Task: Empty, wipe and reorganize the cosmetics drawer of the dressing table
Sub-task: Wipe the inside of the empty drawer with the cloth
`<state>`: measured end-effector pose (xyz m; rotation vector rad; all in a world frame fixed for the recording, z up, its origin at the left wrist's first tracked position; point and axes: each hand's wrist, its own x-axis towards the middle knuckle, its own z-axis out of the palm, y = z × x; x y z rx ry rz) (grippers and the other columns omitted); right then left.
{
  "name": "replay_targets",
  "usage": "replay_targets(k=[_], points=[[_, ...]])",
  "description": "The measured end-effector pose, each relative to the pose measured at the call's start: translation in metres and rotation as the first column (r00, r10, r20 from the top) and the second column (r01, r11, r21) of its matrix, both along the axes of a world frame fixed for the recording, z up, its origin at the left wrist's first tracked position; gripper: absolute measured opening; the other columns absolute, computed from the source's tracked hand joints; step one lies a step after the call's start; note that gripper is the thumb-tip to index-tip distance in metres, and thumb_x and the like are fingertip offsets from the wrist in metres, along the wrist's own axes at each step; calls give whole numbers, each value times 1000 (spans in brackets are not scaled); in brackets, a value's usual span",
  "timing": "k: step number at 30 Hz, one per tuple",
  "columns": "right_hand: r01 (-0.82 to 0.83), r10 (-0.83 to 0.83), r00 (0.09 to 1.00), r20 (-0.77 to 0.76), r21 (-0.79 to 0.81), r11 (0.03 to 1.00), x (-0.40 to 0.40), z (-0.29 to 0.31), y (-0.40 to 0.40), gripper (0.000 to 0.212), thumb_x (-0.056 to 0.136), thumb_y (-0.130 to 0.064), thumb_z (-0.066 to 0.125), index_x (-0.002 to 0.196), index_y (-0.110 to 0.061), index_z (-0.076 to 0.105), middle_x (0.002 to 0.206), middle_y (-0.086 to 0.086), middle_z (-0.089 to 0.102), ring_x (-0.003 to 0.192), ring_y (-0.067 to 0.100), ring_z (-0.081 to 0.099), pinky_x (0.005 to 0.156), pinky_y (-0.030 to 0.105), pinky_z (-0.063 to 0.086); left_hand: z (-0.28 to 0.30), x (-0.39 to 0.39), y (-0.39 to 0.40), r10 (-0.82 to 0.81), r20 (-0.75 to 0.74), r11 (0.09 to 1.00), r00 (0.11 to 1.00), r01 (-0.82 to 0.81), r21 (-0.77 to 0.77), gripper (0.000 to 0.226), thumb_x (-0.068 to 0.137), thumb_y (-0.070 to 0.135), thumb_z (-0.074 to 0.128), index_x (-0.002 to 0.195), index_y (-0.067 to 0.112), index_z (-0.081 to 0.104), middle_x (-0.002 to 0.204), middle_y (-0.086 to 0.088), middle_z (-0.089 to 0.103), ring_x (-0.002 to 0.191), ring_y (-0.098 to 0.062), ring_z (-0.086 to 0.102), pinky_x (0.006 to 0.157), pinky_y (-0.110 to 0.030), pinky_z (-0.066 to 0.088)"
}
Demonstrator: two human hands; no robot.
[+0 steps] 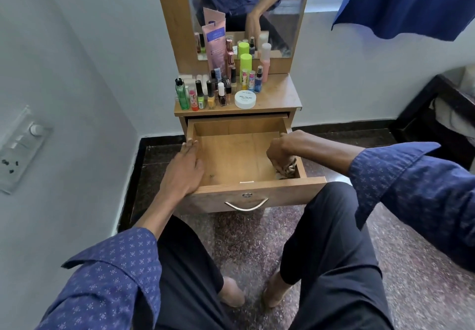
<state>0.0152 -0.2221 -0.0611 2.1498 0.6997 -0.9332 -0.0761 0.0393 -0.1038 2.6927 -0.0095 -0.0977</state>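
Here right hand [279, 149] grips cloth [288, 166] in drawer [257, 188]; left hand [186, 167] flat on rim; bottles [218, 90] above.

A home bedroom: mirrored dressing table [280, 95] crowded with cosmetics [218, 85].

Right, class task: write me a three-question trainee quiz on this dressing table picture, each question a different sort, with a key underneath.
1. True or false: the drawer still holds cosmetics.
2. Multiple choice: the right hand grips the brown cloth in which part of the drawer? A) front right corner B) back left corner C) outside it, on the floor
3. Fill in: the left hand rests on the drawer's ____ side wall.

Key
1. False: the bottles and the white jar stand on the tabletop.
2. A
3. left
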Motion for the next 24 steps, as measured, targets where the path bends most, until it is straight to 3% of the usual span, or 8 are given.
replay_targets(k=[2,5,7,16,19,21,22,24], points=[[-83,76,986,149,43,996,11,1,-11,25,99,-23,62,124,-22,69,135,-4,63,138,24,49,113,45,41,-1,1,1,1,7,1000,1000,-1,-4,59,110,24,36,166,13,23,174,-5,15,157,-27,27,128,-47,27],[-335,283,873,398,67,940,18,1,-34,28,103,-34,55,128,-26,65,140,-6,60,130,22,45,108,38,39,-1,1,2,6,4,1000,1000,-6,-6,59,110,24,37,166,14,23,173,-4,16,157,-27,29,127,-46,28],[-403,325,832,450,86,911,12,-8,-41,31,106,-33,49,131,-25,64,143,-3,59,133,23,44,109,38,39,-2,1,2,12,4,1000,1000,-12,-3,59,110,24,37,166,15,22,173,-3,15,157,-27,28,127,-45,27],[-168,168,986,-21,14,986,-28,-11,-23,23,104,-16,47,116,-17,67,131,2,57,140,25,30,113,47,31,-1,1,2,13,-12,1000,1000,-13,-6,58,110,24,37,166,16,22,174,-2,15,158,-29,25,128,-49,26],[8,-9,999,-46,-19,1000,-24,-9,-8,28,100,-15,39,92,-11,66,127,7,63,143,28,38,114,50,40,1,-1,0,16,-14,1000,1000,-16,2,58,111,23,37,167,16,22,174,-2,15,158,-28,25,128,-48,26],[77,-80,996,-45,-47,996,-23,-10,7,24,97,-13,42,83,-9,61,118,9,64,129,27,54,104,43,49,4,-3,-1,12,-7,1000,1000,-12,10,58,111,22,36,166,15,22,174,-3,15,158,-27,24,128,-48,26],[89,-91,995,-35,-60,994,-23,-9,15,23,99,-14,43,86,-8,61,118,9,61,117,27,58,95,37,51,5,-3,-1,9,-5,1000,1000,-9,14,58,110,21,36,166,14,22,174,-3,15,158,-26,24,128,-47,26],[115,-117,993,-33,-72,991,-25,-6,25,28,104,-21,44,116,-5,65,132,10,57,113,28,57,86,34,45,6,-3,-1,6,-5,1000,1000,-6,20,58,110,20,35,166,14,22,174,-4,15,158,-26,24,128,-46,26]])
